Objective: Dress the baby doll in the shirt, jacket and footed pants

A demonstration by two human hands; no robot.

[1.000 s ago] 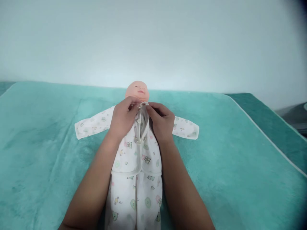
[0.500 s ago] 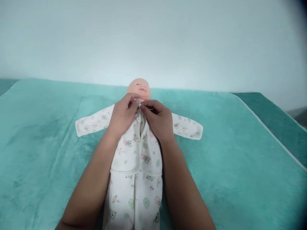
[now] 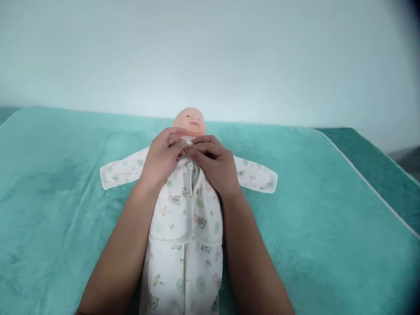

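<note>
A baby doll (image 3: 190,121) lies on its back, its head at the far end and both sleeves spread out sideways. It wears a white printed jacket (image 3: 175,218) over matching white trousers (image 3: 167,271). At the collar, my left hand (image 3: 162,155) pinches the jacket's front edge beside the top button (image 3: 189,143). My right hand (image 3: 216,164) is closed on the other side of the same collar edge, fingertips meeting those of the left. Lower down, another button (image 3: 190,166) shows along the front, where the edges gape slightly. The doll's chest is partly hidden behind my hands.
A turquoise plush blanket (image 3: 311,210) spreads under the doll, with a pale trimmed edge at the right. Beyond that edge lies a darker green cover (image 3: 370,166). A pale wall (image 3: 210,52) rises behind.
My left hand has shifted slightly left at the collar, and the top button now shows between my fingertips. The jacket front has moved a little with the hands.
</note>
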